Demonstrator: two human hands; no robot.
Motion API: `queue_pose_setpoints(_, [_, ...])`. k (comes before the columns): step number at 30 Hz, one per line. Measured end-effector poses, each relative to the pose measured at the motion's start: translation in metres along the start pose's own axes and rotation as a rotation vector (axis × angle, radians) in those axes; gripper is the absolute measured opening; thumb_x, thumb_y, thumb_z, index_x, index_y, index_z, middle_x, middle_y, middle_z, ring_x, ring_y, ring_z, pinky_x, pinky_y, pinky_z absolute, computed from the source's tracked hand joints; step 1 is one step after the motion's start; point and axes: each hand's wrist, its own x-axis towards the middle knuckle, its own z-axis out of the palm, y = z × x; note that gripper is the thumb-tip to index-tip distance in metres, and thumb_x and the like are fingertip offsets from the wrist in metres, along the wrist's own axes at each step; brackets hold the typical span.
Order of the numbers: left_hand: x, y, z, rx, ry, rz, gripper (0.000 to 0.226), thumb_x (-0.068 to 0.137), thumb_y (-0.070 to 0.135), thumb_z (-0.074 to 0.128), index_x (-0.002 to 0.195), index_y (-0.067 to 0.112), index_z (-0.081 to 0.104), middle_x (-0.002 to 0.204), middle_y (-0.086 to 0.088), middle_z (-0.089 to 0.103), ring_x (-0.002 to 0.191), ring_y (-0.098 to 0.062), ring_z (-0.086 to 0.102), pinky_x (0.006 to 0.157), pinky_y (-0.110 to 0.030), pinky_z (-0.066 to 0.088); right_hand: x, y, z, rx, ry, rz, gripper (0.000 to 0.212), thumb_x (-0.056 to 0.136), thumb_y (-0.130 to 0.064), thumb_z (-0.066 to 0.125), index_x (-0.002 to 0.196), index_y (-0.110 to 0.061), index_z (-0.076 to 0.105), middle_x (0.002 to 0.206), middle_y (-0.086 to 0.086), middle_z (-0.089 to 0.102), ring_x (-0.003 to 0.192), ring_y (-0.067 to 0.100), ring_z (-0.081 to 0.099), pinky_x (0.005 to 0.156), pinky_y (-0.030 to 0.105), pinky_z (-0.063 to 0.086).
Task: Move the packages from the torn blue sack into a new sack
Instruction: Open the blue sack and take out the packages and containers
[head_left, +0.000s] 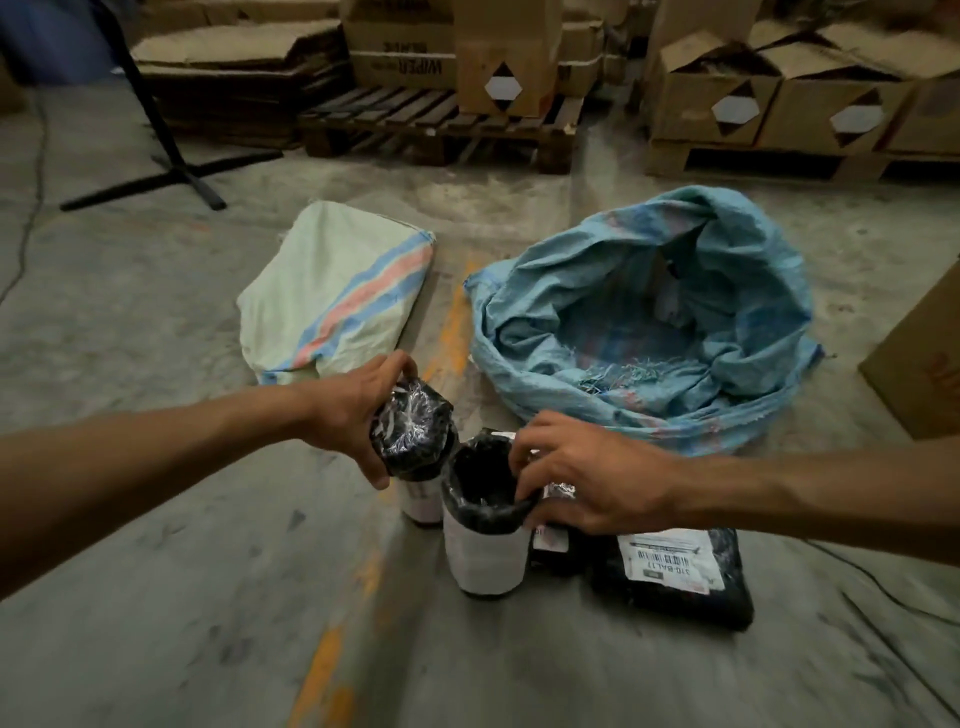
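Flat black package (680, 577) lies nearest. Right hand (582, 478) pinches the rim of a cylindrical package (485, 535); left hand (353, 415) grasps a second cylinder (415, 434). Beyond them: torn blue sack (649, 322), and left of it the new sack (332, 291).

Torn sack (644, 322): light blue weave, faint pink and darker blue stripes, frayed pale threads at the tear.
Folded sack (332, 291): pale cream-green, with a diagonal band of blue, salmon pink and blue.
Two round packages (415, 441) (485, 525): glossy black wrap at the top, white label around the body.
Flat package (680, 577): black wrap, white label with black print and barcode.
Floor (156, 312): grey concrete, dark smudges, one worn orange-yellow painted line.
Boxes (779, 98): brown cardboard, black diamond marks with white hexagons.
Pallet (436, 124): dark brown wood.
Stand (171, 166): black.
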Motion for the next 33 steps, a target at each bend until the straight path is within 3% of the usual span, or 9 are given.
queue_pose_setpoints(3, [0.003,0.000,0.000,-0.097,0.089,0.010,0.106,0.044,0.038,0.096,0.124,0.024,0.028,0.121,0.004,0.045,0.109,-0.014,0.048,0.086,-0.019,0.037,0.012,-0.007,0.018,0.034,-0.045,-0.097,0.015,0.087,-0.032,0.070,0.095,-0.020,0.075,0.103,0.001,0.060,0.099,0.021,0.052,0.081,0.033,0.048])
queue_pose_setpoints(9, [0.010,-0.006,0.015,-0.164,0.025,0.005,0.118,0.047,0.041,0.095,0.139,0.030,0.022,0.133,0.005,0.042,0.122,-0.018,0.046,0.104,-0.033,0.041,0.034,-0.010,0.046,0.022,-0.118,-0.203,0.015,0.083,-0.019,0.072,0.097,-0.015,0.076,0.108,0.010,0.061,0.107,0.030,0.054,0.077,0.033,0.048])
queue_pose_setpoints(15, [0.014,-0.003,0.010,-0.164,-0.043,-0.005,0.134,0.049,0.045,0.094,0.150,0.040,0.006,0.154,0.003,0.026,0.139,-0.018,0.032,0.116,-0.037,0.030,0.040,-0.008,0.064,-0.086,-0.180,-0.246,0.018,0.086,-0.037,0.067,0.098,-0.025,0.073,0.109,0.004,0.054,0.109,0.027,0.046,0.064,0.036,0.053])
queue_pose_setpoints(19, [0.017,0.002,0.001,-0.210,-0.061,-0.031,0.128,0.053,0.049,0.090,0.149,0.045,0.006,0.158,0.006,0.017,0.143,-0.018,0.023,0.118,-0.040,0.026,0.031,-0.008,0.067,-0.234,-0.233,-0.331,0.032,0.079,-0.050,0.070,0.104,-0.030,0.069,0.111,-0.002,0.053,0.106,0.027,0.043,0.076,0.039,0.049])
queue_pose_setpoints(24, [0.019,0.004,-0.003,-0.276,-0.083,-0.034,0.112,0.062,0.064,0.078,0.149,0.048,0.009,0.160,0.011,0.012,0.146,-0.016,0.018,0.118,-0.044,0.024,0.029,-0.004,0.056,-0.204,-0.098,-0.336,0.038,0.094,-0.053,0.048,0.122,-0.028,0.057,0.118,-0.003,0.056,0.111,0.026,0.047,0.088,0.041,0.042])
queue_pose_setpoints(27, [0.023,0.011,-0.003,-0.226,0.005,-0.029,0.093,0.073,0.076,0.054,0.150,0.041,0.017,0.158,0.002,0.019,0.144,-0.019,0.025,0.116,-0.041,0.027,0.029,0.010,0.043,-0.228,0.009,-0.274,0.024,0.101,-0.036,0.040,0.117,-0.023,0.053,0.110,-0.002,0.055,0.098,0.021,0.048,0.085,0.036,0.039])
queue_pose_setpoints(29, [0.030,0.017,-0.005,-0.175,0.100,0.000,0.087,0.077,0.084,0.036,0.147,0.034,0.029,0.152,-0.002,0.031,0.138,-0.020,0.033,0.112,-0.040,0.032,0.025,0.031,0.032,-0.247,0.090,-0.158,0.013,0.097,-0.024,0.040,0.109,-0.023,0.046,0.095,-0.007,0.045,0.085,0.014,0.039,0.080,0.027,0.031])
queue_pose_setpoints(31, [0.040,0.026,-0.009,-0.126,0.186,0.053,0.074,0.086,0.074,0.028,0.143,0.028,0.039,0.144,-0.002,0.040,0.132,-0.018,0.037,0.110,-0.037,0.033,0.019,0.058,0.018,-0.241,0.204,0.001,0.011,0.093,-0.019,0.038,0.101,-0.024,0.042,0.087,-0.011,0.035,0.078,0.010,0.032,0.077,0.023,0.026])
queue_pose_setpoints(33, [0.052,0.039,-0.015,-0.071,0.241,0.124,0.062,0.091,0.063,0.030,0.139,0.026,0.044,0.138,-0.001,0.044,0.128,-0.017,0.040,0.108,-0.035,0.034,0.011,0.089,0.003,-0.230,0.317,0.153,0.013,0.090,-0.015,0.038,0.097,-0.024,0.043,0.085,-0.011,0.038,0.075,0.010,0.034,0.073,0.025,0.030])
